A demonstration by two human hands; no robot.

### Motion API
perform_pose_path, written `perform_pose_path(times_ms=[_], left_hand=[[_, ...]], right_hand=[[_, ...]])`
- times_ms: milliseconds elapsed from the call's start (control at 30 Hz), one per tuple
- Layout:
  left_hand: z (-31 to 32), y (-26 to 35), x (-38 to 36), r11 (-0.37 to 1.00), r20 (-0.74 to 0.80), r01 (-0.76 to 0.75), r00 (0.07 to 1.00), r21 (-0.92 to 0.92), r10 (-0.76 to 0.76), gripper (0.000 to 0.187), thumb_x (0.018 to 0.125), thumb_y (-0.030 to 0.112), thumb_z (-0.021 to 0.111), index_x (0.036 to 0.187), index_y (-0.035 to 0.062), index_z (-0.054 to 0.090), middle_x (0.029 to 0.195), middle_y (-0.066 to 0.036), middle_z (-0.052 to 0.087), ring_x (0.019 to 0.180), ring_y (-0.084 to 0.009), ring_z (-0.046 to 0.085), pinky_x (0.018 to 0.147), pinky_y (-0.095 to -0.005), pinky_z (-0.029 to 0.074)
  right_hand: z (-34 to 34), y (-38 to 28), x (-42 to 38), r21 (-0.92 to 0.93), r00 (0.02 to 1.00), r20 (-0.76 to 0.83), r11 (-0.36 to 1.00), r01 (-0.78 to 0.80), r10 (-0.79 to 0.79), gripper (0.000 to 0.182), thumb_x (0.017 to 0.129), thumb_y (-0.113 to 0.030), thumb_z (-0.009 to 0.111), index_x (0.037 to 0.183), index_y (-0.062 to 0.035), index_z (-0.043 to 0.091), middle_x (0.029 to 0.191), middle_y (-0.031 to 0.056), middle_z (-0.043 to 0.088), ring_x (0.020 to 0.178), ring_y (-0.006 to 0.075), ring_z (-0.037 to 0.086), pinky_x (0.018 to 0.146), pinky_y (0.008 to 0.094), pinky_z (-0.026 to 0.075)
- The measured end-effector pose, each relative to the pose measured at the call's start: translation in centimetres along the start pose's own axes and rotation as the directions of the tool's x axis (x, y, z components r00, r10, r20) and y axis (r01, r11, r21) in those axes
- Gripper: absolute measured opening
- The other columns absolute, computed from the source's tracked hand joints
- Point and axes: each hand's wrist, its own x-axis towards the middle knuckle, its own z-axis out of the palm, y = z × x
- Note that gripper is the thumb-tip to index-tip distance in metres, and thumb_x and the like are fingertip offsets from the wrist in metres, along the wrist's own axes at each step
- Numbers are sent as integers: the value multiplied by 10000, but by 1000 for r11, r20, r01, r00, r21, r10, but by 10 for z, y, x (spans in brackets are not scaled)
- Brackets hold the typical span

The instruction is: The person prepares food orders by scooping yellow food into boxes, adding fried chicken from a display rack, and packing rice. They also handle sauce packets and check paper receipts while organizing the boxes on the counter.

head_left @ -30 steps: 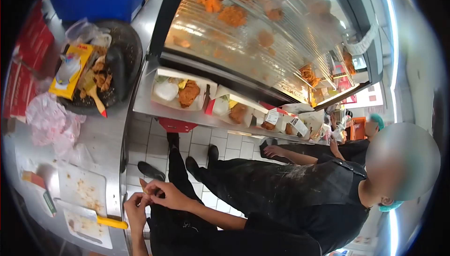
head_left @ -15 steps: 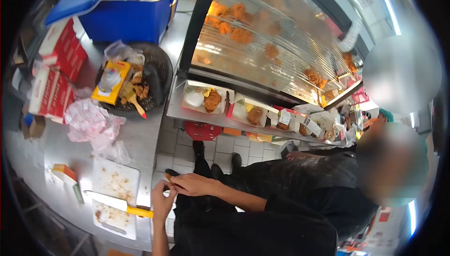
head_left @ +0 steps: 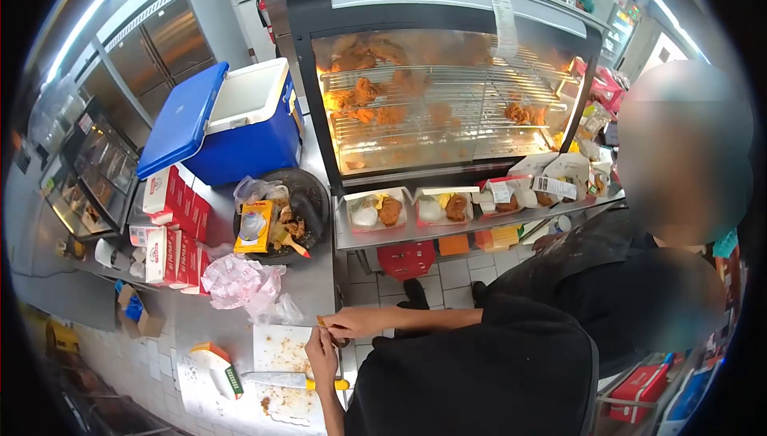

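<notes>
My left hand (head_left: 323,358) and my right hand (head_left: 351,323) are brought together over the near edge of the steel counter. Their closed fingertips meet around a small brown piece of food (head_left: 321,322), mostly hidden, which could be fried chicken. Just below the hands, a white cutting board (head_left: 280,350) is strewn with brown crumbs. Across it lies a knife (head_left: 280,379), its yellow handle passing beside my left wrist. An opened orange, white and green carton (head_left: 216,370) stands left of the board.
Beyond are a black round pan (head_left: 315,216) with scraps, a brush and a yellow packet, crumpled pink plastic (head_left: 244,280), red boxes (head_left: 188,220) and a blue cooler (head_left: 252,144). Meal boxes (head_left: 379,211) line a shelf under the heated display case (head_left: 447,101). A co-worker (head_left: 551,252) stands close on the right.
The view has tilted up and turned, so the counter sits further right and more of the room shows. My hands stay together at the fingertips, now appearing closer to the cutting board.
</notes>
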Motion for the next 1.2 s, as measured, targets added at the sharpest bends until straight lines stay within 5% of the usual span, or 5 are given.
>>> perform_pose_path(times_ms=[667,867,967,1033,1200], left_hand=[[-30,24,24,857,150,-248,968,452,201,295,909,155,588,717,-68,580,569,-219,565,491,-354,578,482,-391,427],[-24,19,17,988,264,106,955,114,-133,297,982,181,465,839,-41,601,486,-83,513,414,-118,501,418,-305,396],[-3,-11,8,975,217,-40,976,221,-9,334,992,240,452,929,-51,603,565,-154,574,476,-239,588,474,-353,446],[13,-25,-3,914,152,-139,985,381,86,388,979,308,481,948,-58,604,689,-244,620,652,-395,646,572,-427,487],[22,-38,-10,903,121,-102,991,417,56,324,931,269,549,852,-38,620,739,-259,626,723,-443,620,602,-477,470]], right_hand=[[10,-4,10,263,921,49,884,-386,387,273,959,-214,422,886,4,569,646,92,588,454,156,586,441,301,475],[8,21,5,-324,954,-91,914,243,-286,256,959,-187,423,872,31,526,651,154,577,480,232,592,436,345,458],[12,33,-4,-295,978,-16,935,196,-210,266,963,-192,429,906,30,564,680,125,610,530,199,596,444,316,469],[18,24,-18,223,923,84,896,-385,376,283,958,-200,431,951,22,606,720,89,642,587,149,601,466,290,489],[37,58,-21,316,883,78,829,-461,462,280,960,-236,441,928,-21,617,705,25,599,627,107,603,482,266,527]])
